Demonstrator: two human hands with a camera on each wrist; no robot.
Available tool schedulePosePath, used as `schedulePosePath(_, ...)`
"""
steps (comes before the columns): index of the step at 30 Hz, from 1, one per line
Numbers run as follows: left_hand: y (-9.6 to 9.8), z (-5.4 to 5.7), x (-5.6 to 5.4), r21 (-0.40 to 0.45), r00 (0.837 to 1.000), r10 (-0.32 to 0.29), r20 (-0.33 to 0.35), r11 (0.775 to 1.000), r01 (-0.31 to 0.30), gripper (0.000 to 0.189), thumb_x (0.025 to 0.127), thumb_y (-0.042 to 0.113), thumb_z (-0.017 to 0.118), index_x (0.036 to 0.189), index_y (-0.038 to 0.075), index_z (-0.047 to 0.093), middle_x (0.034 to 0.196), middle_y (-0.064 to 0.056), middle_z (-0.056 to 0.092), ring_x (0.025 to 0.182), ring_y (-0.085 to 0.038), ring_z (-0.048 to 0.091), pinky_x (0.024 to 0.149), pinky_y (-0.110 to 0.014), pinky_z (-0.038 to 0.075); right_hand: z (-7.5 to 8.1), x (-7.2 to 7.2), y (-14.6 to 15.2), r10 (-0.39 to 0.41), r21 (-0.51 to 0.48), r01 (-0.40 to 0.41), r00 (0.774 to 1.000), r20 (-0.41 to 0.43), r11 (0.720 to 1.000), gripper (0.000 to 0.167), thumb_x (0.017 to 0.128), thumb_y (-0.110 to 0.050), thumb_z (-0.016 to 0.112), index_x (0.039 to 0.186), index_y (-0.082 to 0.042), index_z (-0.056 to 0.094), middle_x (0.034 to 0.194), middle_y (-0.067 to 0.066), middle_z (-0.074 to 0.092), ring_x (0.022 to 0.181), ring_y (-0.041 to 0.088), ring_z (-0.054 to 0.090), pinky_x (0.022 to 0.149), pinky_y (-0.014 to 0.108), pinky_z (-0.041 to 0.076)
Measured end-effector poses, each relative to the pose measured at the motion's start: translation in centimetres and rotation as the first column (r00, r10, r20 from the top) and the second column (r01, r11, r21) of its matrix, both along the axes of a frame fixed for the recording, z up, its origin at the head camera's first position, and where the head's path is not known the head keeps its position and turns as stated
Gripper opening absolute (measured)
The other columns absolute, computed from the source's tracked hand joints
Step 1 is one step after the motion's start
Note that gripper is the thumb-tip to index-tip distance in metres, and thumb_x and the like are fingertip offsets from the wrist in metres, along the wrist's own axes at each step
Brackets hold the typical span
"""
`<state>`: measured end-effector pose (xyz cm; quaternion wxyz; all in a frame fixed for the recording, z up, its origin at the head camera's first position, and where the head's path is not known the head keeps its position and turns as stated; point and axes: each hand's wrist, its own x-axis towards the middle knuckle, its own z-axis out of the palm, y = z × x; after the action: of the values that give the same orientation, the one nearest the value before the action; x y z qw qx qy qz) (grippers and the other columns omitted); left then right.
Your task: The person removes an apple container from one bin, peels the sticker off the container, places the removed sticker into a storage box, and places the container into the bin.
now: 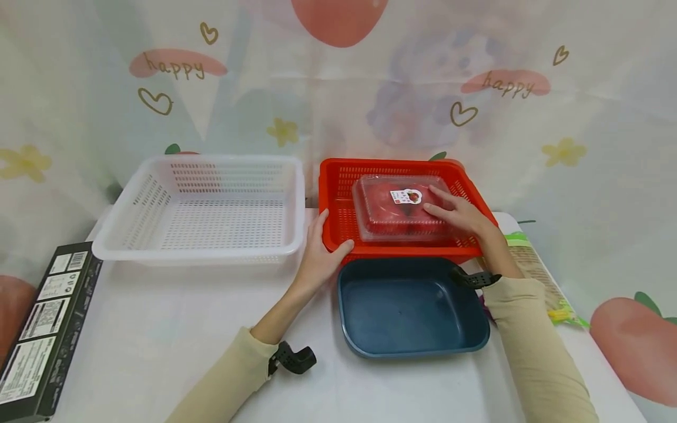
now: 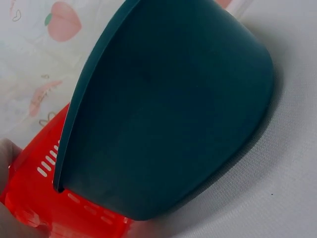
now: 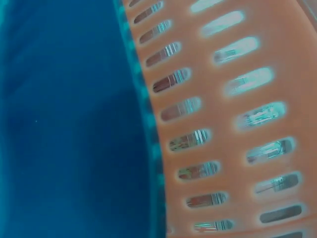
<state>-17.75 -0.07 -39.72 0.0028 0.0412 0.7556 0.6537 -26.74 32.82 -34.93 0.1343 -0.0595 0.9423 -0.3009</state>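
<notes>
A red slotted basket (image 1: 338, 220) stands at the back, right of centre. My left hand (image 1: 317, 258) grips its front left corner, fingers along the left side and thumb at the front rim; the left wrist view shows part of this hand (image 2: 10, 218) at the basket (image 2: 54, 210). Inside the basket lies a clear plastic clamshell box (image 1: 381, 214) with red contents and a fruit label. My right hand (image 1: 460, 214) rests on the box's right part, its visible fingers extended over the lid. The right wrist view shows only slotted basket wall (image 3: 208, 104), not the hand.
A dark blue basin (image 1: 412, 311) stands right in front of the red basket, below the right wrist. To the left is a white slotted basket (image 1: 222, 226). A black box (image 1: 50, 323) lies at the far left, and a green-edged packet (image 1: 539, 270) beside the right forearm.
</notes>
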Motion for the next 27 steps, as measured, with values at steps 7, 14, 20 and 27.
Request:
schedulePosePath(7,0.06,0.16,0.03,0.000,1.000,0.001,-0.010,1.000,-0.001,0.089,0.082,0.025,0.074,0.153,0.028,0.020,0.155,-0.001,0.027,0.135,-0.025,0.040,0.095,-0.042,0.053,0.05,-0.06,-0.03,-0.015,0.002,0.015,1.000,-0.018,1.000,0.085,0.090,-0.056,0.057,0.155,-0.035,0.007,0.157,0.022,0.024,0.134,0.042,0.033,0.098,0.055,0.048)
schedulePosePath(14,0.02,0.04,0.08,-0.003,1.000,0.003,-0.009,1.000,-0.004,0.089,0.082,0.026,0.074,0.153,0.027,0.020,0.155,0.001,0.027,0.134,-0.023,0.040,0.096,-0.041,0.053,-0.08,0.05,-0.05,-0.032,-0.057,0.030,0.999,-0.030,0.998,0.081,0.091,-0.054,0.057,0.155,-0.034,0.012,0.157,0.021,0.024,0.133,0.041,0.034,0.097,0.054,0.049)
schedulePosePath(20,0.07,0.07,0.09,-0.003,1.000,0.007,-0.021,1.000,-0.008,0.090,0.082,0.026,0.074,0.153,0.028,0.020,0.154,0.004,0.027,0.135,-0.025,0.039,0.095,-0.041,0.053,0.11,-0.10,-0.14,-0.092,-0.120,0.081,0.992,-0.088,0.990,0.072,0.093,-0.048,0.057,0.154,-0.030,0.023,0.153,0.021,0.033,0.127,0.039,0.041,0.095,0.054,0.050)
schedulePosePath(27,0.16,0.01,0.02,-0.012,0.999,-0.005,-0.034,1.000,0.005,0.091,0.082,0.028,0.074,0.154,0.027,0.018,0.155,0.004,0.025,0.136,-0.026,0.038,0.094,-0.041,0.054,0.24,-0.11,-0.02,-0.125,-0.175,0.111,0.990,-0.072,0.978,0.068,0.095,-0.042,0.056,0.154,-0.028,0.025,0.154,0.020,0.031,0.128,0.038,0.040,0.096,0.054,0.049)
